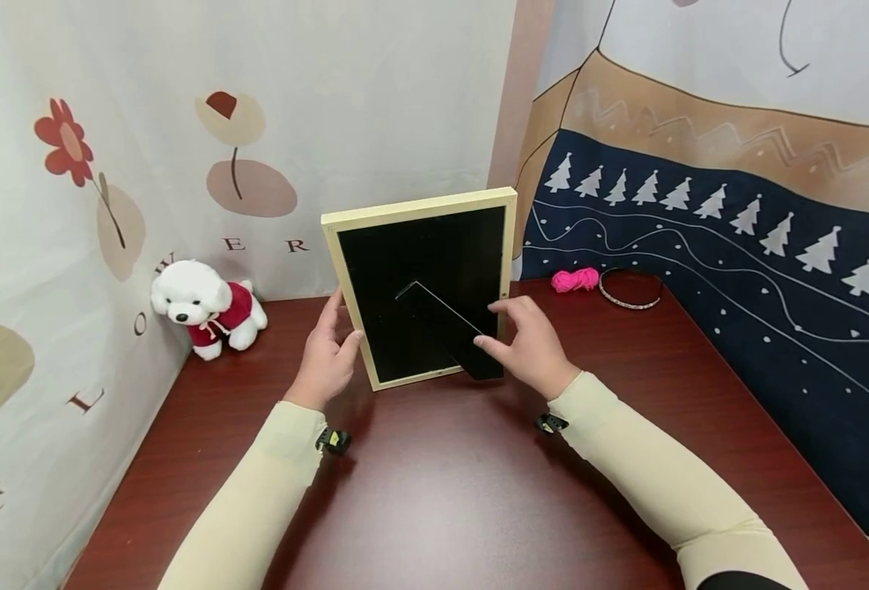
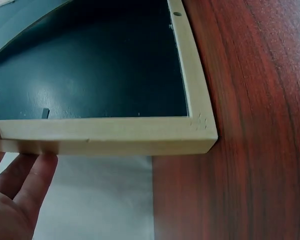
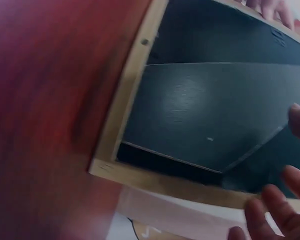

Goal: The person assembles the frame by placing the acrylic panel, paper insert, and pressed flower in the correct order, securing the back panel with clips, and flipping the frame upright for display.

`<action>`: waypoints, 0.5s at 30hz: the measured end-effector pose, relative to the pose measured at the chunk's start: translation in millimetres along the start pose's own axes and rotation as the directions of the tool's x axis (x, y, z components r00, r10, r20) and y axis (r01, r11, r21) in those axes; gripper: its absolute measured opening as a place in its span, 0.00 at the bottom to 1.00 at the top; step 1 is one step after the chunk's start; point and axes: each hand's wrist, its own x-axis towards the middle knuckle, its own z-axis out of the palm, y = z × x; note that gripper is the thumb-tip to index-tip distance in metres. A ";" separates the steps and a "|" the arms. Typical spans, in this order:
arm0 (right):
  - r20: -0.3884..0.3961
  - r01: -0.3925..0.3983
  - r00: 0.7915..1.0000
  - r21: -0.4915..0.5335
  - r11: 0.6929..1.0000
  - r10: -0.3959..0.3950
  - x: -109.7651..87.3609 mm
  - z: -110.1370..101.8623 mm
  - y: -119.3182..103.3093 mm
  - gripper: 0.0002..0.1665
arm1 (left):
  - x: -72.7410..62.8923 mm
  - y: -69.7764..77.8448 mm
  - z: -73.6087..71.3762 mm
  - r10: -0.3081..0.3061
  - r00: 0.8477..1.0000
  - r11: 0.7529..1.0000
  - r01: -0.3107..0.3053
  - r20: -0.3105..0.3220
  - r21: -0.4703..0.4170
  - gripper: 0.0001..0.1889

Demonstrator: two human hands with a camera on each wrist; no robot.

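Note:
A picture frame (image 1: 420,211) with a pale wooden border stands on the table, its black backing (image 1: 386,336) facing me. From the backing a black easel stand (image 3: 205,110) swings partly outward, its lower end (image 1: 484,365) near the frame's bottom right corner. My left hand (image 1: 325,356) grips the left side of the frame, thumb on the near face and fingers behind the edge. At the right side is my right hand (image 1: 534,340), fingers loosely spread by the border and thumb at the stand's edge.
On the dark red wooden table (image 1: 434,508), a white plush dog (image 1: 209,307) in a red outfit sits at the back left. Bright pink yarn (image 1: 575,280) and a headband (image 1: 630,305) lie at the back right. Printed cloths hang behind and along the sides.

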 end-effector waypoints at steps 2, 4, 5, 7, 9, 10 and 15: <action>0.064 -0.020 0.998 -0.025 0.999 0.022 -4.2 2.8 -1.3 0.33 | -0.4 -0.8 1.9 -0.003 1.000 1.000 0.003 -0.006 0.010 0.44; 0.124 -0.054 0.990 -0.047 0.997 0.060 -8.5 4.9 -2.2 0.35 | -1.2 -0.5 4.0 -0.002 1.000 1.000 0.002 -0.015 0.016 0.44; 0.149 -0.073 0.985 -0.056 0.996 0.081 -10.9 5.3 -3.1 0.36 | -1.6 -0.3 4.7 -0.001 1.000 1.000 0.001 -0.020 0.019 0.44; 0.181 -0.102 0.977 -0.074 0.992 0.114 -15.2 6.4 -4.1 0.39 | -2.1 1.0 6.0 0.004 1.000 1.000 -0.004 -0.028 0.022 0.44; 0.190 -0.117 0.972 -0.101 0.988 0.135 -19.2 7.6 -4.2 0.42 | -2.7 2.9 6.3 0.006 0.999 1.000 -0.005 -0.042 0.023 0.44; 0.191 -0.121 0.971 -0.111 0.986 0.141 -21.2 8.2 -4.4 0.42 | -2.8 3.3 6.3 0.005 0.999 1.000 -0.004 -0.048 0.023 0.44; 0.179 -0.116 0.973 -0.153 0.981 0.143 -29.3 12.5 -5.3 0.44 | -4.1 6.2 6.0 -0.008 0.998 0.999 0.011 -0.064 0.044 0.44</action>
